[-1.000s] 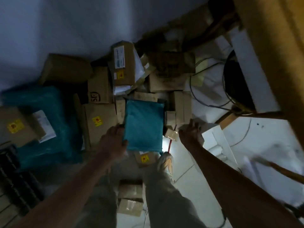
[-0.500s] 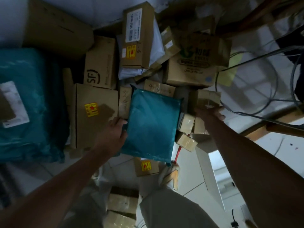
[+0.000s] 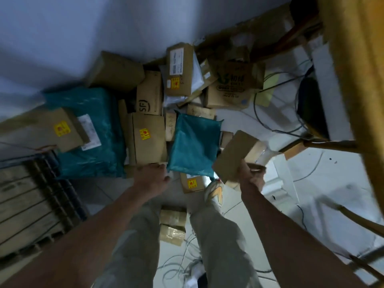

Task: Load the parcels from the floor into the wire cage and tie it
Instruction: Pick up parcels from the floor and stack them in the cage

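Note:
My left hand (image 3: pixel 151 177) grips the lower left corner of a small teal mailer bag (image 3: pixel 195 146), held above the pile. A plain cardboard box (image 3: pixel 234 154) is lifted off the floor in the grip of my right hand (image 3: pixel 252 173). Behind them several cardboard parcels lie heaped on the floor against the wall, among them a box with a yellow sticker (image 3: pixel 148 138) and a tall labelled box (image 3: pixel 179 69). A large teal bag (image 3: pixel 87 132) lies at the left. The wire cage (image 3: pixel 31 204) shows at the lower left edge, with boxes inside.
Two small taped boxes (image 3: pixel 173 225) lie between my legs. My shoe (image 3: pixel 214 192) stands beside a small stickered box (image 3: pixel 192 183). Cables (image 3: pixel 276 113) trail over the white floor at right. A yellow wooden frame (image 3: pixel 353 80) and chair legs fill the right side.
My right hand has taken a cardboard box from the pile and lifted it. The left hand keeps hold of the teal mailer. The view has pulled back and up from the pile.

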`<state>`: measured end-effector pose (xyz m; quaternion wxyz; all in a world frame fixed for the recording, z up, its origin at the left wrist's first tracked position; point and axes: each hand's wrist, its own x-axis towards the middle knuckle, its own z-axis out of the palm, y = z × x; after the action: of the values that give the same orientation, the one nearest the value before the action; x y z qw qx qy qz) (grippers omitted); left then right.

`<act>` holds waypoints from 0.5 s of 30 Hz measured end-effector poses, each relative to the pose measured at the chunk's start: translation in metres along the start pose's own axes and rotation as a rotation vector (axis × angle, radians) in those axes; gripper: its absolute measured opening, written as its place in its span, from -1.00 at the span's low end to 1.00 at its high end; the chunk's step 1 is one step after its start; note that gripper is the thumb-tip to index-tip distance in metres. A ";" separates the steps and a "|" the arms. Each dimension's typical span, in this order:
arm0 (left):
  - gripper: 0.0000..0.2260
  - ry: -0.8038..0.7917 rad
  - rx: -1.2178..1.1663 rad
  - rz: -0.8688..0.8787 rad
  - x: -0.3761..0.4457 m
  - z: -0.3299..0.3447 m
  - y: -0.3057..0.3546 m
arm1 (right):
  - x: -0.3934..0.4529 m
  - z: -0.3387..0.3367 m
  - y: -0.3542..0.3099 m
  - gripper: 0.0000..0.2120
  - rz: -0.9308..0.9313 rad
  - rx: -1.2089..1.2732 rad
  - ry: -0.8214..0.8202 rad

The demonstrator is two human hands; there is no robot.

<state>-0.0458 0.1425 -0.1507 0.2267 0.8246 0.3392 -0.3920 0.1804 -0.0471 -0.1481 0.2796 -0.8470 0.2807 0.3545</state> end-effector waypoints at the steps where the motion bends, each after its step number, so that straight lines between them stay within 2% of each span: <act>1: -0.67 -0.018 -0.028 0.043 -0.014 -0.016 0.004 | -0.023 -0.007 -0.005 -0.46 -0.015 0.032 -0.051; 4: -0.59 -0.112 -0.508 -0.030 -0.061 -0.081 0.011 | -0.082 -0.019 -0.021 -0.55 -0.108 -0.104 -0.286; 6: -0.68 -0.094 -0.843 -0.095 -0.091 -0.126 0.005 | -0.145 -0.026 -0.046 -0.68 -0.122 -0.159 -0.474; 7: -0.76 -0.066 -0.963 -0.089 -0.111 -0.147 -0.003 | -0.176 -0.028 -0.058 -0.65 -0.102 -0.190 -0.562; 10: -0.73 -0.013 -1.170 -0.108 -0.170 -0.191 -0.035 | -0.246 -0.030 -0.076 -0.26 -0.084 -0.231 -0.715; 11: -0.73 -0.001 -1.230 -0.110 -0.187 -0.201 -0.046 | -0.264 -0.028 -0.080 -0.21 -0.080 -0.220 -0.747; 15: -0.61 0.014 -1.348 -0.206 -0.268 -0.221 -0.091 | -0.339 -0.029 -0.087 -0.46 -0.148 -0.294 -0.864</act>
<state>-0.1275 0.2427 0.1842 0.6500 0.4692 0.5876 -0.1093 0.0514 0.0875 0.1497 0.2722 -0.6702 0.0241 0.6901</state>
